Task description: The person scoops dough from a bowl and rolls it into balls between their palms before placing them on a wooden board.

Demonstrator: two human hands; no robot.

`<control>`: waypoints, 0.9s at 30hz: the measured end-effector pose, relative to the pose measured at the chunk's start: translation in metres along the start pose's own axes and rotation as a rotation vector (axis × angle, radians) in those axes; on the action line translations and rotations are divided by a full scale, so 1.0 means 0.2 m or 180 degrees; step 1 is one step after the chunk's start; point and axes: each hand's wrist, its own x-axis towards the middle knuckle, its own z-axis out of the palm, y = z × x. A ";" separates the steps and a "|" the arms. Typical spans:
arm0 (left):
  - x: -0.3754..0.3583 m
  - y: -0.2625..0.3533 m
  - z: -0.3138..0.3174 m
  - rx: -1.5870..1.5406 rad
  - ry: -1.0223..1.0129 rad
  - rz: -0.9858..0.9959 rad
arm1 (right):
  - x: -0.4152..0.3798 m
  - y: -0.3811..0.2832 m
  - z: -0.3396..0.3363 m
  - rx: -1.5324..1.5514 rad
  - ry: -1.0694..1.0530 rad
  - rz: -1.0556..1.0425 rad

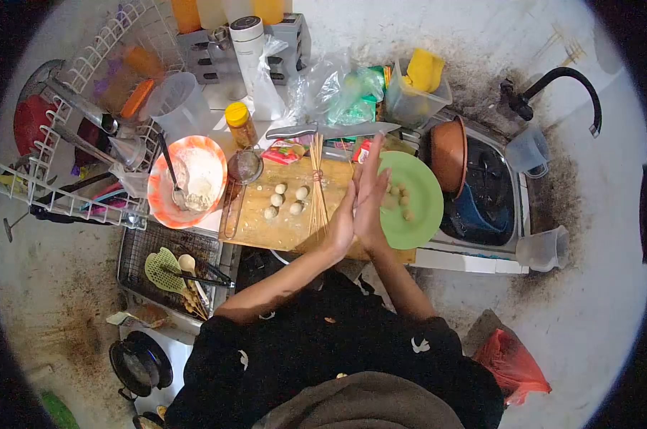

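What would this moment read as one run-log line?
left hand, right hand: palm to palm, anything between hidden | wooden board: pale balls, bundled sticks | green plate: smaller balls

Grn plate [425, 214]; orng/wht bowl [154, 189]; pale balls [277, 199].

The person wears a loose black shirt [302, 343] with short sleeves [222, 339]. A rounded grey-brown piece of cloth [359, 407] overlaps its lower middle. Beyond that cloth, a small orange print [330, 320] marks the shirt; pale, bird-like prints [419, 346] sit to the cloth's left and right. Forearms [287, 280] and slender fingers [371, 161] are bare.
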 end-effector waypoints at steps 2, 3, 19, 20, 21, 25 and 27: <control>0.00 0.08 0.02 -0.0099 -0.0010 0.0131 | -0.01 -0.05 0.01 0.0149 0.0112 -0.0352; 0.01 0.14 0.04 -0.0192 -0.0018 0.0276 | -0.01 -0.04 0.01 0.0146 0.0117 -0.0344; -0.01 0.19 0.01 -0.0437 -0.0174 0.0312 | 0.01 0.00 -0.01 -0.1310 0.0169 -0.0887; -0.02 0.14 0.01 -0.0135 -0.0230 0.0349 | 0.04 -0.02 -0.04 -0.0985 0.0188 -0.0300; -0.02 0.12 0.01 -0.0133 -0.0222 0.0359 | 0.06 -0.04 -0.05 -0.0654 0.0209 0.0290; 0.03 0.12 -0.04 0.0787 -0.0198 0.0280 | -0.05 -0.12 0.12 0.1745 0.0173 -0.0854; 0.07 0.22 -0.02 -0.0409 -0.0391 0.0999 | -0.05 -0.08 0.05 0.0928 0.0100 -0.0559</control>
